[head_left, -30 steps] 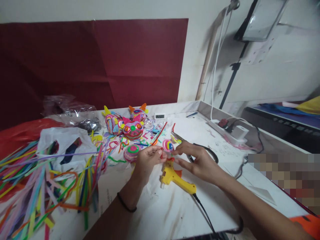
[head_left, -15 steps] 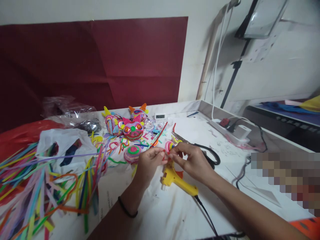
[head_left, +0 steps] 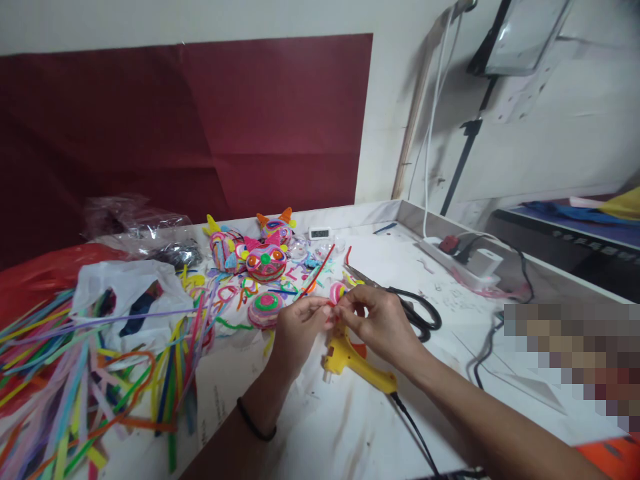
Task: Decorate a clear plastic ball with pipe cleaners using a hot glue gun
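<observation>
Both hands meet over the white table [head_left: 350,427], pinching a small coiled pipe-cleaner disc [head_left: 337,291] in pink, yellow and blue. My left hand [head_left: 296,330] grips its left side, with a red pipe cleaner [head_left: 320,268] rising from the fingers. My right hand [head_left: 380,323] pinches the disc's right edge. A yellow glue gun [head_left: 356,363] lies on the table just beneath the hands, its black cord running toward me.
Black-handled scissors [head_left: 415,310] lie right of my hands. Finished coiled figures [head_left: 266,260] and a round coil [head_left: 267,305] sit behind. Loose pipe cleaners [head_left: 75,380] and a white bag [head_left: 125,293] fill the left. A power strip [head_left: 465,263] lies at the right.
My hands have closed in on the disc and drawn it slightly lower and nearer to me, so the disc is now mostly covered by my fingers. The view shifted slightly.
</observation>
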`<state>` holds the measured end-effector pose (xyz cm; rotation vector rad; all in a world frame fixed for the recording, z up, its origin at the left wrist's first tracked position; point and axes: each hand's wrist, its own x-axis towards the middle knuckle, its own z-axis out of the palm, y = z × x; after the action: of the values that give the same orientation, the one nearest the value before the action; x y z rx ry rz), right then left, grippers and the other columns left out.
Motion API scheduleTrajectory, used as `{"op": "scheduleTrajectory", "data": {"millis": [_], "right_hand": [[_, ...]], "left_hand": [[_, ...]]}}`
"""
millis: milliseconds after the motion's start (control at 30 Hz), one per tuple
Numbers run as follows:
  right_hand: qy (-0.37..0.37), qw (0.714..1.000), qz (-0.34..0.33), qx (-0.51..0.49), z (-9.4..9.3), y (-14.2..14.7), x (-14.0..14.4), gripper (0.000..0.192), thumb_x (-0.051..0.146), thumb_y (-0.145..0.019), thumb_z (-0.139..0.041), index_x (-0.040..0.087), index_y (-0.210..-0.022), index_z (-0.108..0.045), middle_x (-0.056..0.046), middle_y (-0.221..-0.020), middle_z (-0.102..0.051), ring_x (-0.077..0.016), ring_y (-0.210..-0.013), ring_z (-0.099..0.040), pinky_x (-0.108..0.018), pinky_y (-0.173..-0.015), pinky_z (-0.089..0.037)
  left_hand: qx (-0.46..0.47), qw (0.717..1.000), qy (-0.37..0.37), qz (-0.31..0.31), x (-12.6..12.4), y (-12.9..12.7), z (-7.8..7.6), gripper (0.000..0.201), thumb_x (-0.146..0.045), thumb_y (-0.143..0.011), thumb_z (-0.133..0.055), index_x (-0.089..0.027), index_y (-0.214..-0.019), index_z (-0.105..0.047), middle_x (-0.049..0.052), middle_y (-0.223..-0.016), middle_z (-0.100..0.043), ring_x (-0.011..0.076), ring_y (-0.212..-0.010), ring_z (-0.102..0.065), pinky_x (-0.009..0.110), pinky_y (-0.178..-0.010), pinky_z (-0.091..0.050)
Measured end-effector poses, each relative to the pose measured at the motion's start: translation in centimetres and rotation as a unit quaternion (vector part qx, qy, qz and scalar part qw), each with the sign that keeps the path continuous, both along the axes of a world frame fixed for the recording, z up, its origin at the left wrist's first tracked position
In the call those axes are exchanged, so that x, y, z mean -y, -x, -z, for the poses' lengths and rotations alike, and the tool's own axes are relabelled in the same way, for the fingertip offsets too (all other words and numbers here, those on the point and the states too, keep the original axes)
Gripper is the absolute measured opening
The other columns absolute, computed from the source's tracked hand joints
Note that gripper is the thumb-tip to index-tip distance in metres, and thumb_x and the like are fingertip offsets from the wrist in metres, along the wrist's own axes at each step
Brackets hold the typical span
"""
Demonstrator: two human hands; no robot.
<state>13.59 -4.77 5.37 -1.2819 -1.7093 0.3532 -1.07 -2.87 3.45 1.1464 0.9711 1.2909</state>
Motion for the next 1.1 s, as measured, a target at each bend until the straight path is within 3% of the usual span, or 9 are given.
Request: {"op": "scheduleTrajectory", "data": {"millis": [500,700,900,1100], "right_hand": [[0.016,1.000,0.015,0.007,0.1,0.5,0.0,0.012,0.010,-0.070,-0.061,0.017,-0.060,-0.064,-0.001,-0.059,-0.063,-0.0120,-0.053,-0.054,-0.023,-0.054,-0.040],[0.017,0.999,0.002,0.031,-0.2,0.4,0.0,0.011,0.011,-0.073,-0.062,0.017,-0.064,-0.065,-0.001,-0.062,-0.064,-0.0135,-0.056,-0.056,-0.024,-0.056,-0.041],[0.012,0.994,-0.035,0.106,-1.0,-2.3,1.7,0.011,0.013,-0.077,-0.057,0.019,-0.081,-0.065,-0.002,-0.073,-0.067,-0.0162,-0.066,-0.062,-0.027,-0.061,-0.044],[0.081,0.964,-0.099,0.232,0.5,-5.2,3.8,0.018,0.014,-0.080,-0.055,0.021,-0.092,-0.067,-0.007,-0.093,-0.070,-0.0220,-0.087,-0.066,-0.033,-0.076,-0.049]], "left_hand": [[-0.037,0.999,-0.007,-0.016,0.1,-0.1,0.2,0.010,-0.021,-0.065,-0.073,-0.014,-0.073,-0.072,0.002,-0.067,-0.072,0.0165,-0.066,-0.070,0.024,-0.060,-0.059],[-0.021,0.999,0.023,-0.026,0.1,-0.2,0.1,0.011,-0.021,-0.064,-0.072,-0.013,-0.070,-0.070,0.001,-0.062,-0.068,0.0145,-0.061,-0.066,0.026,-0.059,-0.059],[0.056,0.996,0.066,-0.016,-0.1,0.3,-0.5,0.017,-0.026,-0.066,-0.073,-0.011,-0.073,-0.066,0.002,-0.063,-0.067,0.0126,-0.059,-0.064,0.026,-0.061,-0.058],[0.133,0.985,0.112,-0.022,-0.6,0.9,-0.5,0.015,-0.019,-0.064,-0.075,-0.012,-0.071,-0.063,0.002,-0.065,-0.066,0.0140,-0.063,-0.066,0.029,-0.065,-0.059]]}}
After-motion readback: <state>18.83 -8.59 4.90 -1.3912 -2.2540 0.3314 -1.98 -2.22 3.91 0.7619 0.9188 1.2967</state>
